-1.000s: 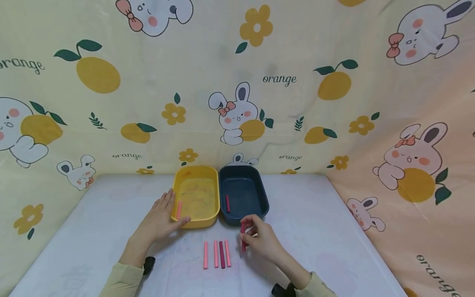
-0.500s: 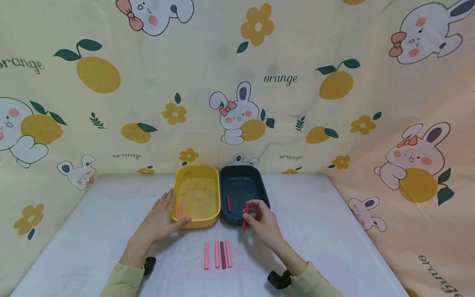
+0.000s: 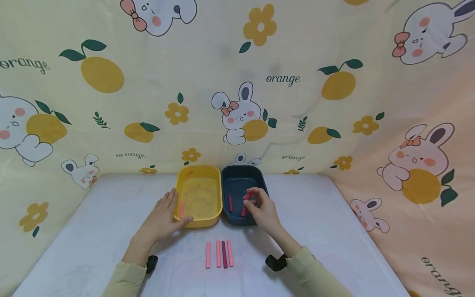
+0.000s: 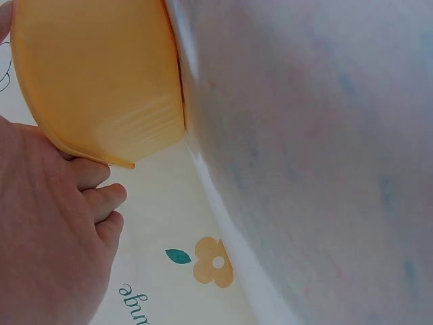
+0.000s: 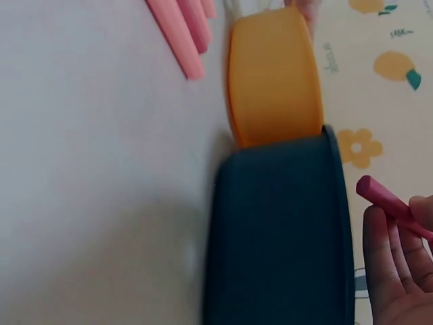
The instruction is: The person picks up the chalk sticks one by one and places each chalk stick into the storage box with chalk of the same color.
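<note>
My right hand [image 3: 264,212] pinches a dark red chalk stick [image 5: 385,198] between thumb and fingers, tilted over the inside of the dark blue box [image 3: 237,221]. Another red chalk stick [image 3: 230,203] lies in that box on its left side. My left hand [image 3: 163,218] rests against the yellow box [image 3: 202,223], fingers along its left side and thumb on the front rim. In the left wrist view its fingers [image 4: 105,201] show just under the rim. A light pink chalk stick [image 3: 181,209] lies inside the yellow box near that hand.
On the white table in front of the boxes lie several chalk sticks side by side, light pink ones [image 3: 208,255] and a dark red one [image 3: 224,254]. The two boxes stand side by side near the printed backdrop [image 3: 185,136] at the rear.
My right hand has carried the dark red chalk stick from the table in front, forward over the blue box's rim to above its inside. The left hand keeps its place on the yellow box.
</note>
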### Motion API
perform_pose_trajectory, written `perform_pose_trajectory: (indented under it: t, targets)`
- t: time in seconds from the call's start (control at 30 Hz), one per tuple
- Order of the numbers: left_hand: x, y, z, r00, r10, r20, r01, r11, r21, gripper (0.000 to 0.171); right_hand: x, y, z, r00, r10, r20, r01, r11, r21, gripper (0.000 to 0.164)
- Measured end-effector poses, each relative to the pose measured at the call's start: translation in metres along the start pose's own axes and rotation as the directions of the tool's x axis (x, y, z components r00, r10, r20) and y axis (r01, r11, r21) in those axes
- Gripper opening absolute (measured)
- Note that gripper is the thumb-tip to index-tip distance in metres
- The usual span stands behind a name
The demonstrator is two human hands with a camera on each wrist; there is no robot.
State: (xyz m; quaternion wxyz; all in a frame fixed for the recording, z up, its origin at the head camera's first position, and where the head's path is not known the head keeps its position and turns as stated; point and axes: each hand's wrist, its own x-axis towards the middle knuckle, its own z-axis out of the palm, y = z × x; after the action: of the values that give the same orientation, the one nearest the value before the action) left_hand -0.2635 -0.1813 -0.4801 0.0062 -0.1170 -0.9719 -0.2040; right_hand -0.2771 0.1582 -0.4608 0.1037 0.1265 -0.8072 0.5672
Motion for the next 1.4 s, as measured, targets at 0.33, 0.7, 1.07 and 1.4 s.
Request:
perform_pose_trajectory:
  t: [0.33,0.7,1.07,1.4]
  targets:
    - [0.003,0.000,-0.001,1.000,-0.011,0.002,0.011,1.000,0.003,0.113,0.027,0.016,-0.001,0.996,0.058,0.063,-0.051,0.993,-0.110,0.032]
    - [0.003,-0.001,0.000,1.000,-0.030,0.009,0.030,0.999,-0.012,0.115,0.051,0.022,0.001,0.961,0.164,0.221,-0.114,0.968,-0.224,0.029]
    - [0.002,-0.003,0.001,1.000,-0.016,-0.006,0.016,1.000,-0.008,0.114,0.067,0.033,0.010,0.906,0.267,0.329,-0.237,0.963,-0.127,0.031]
    - [0.001,-0.003,0.001,1.000,-0.018,-0.007,0.018,1.000,-0.006,0.114,0.076,0.039,0.018,0.881,0.332,0.337,-0.310,0.943,-0.120,0.030]
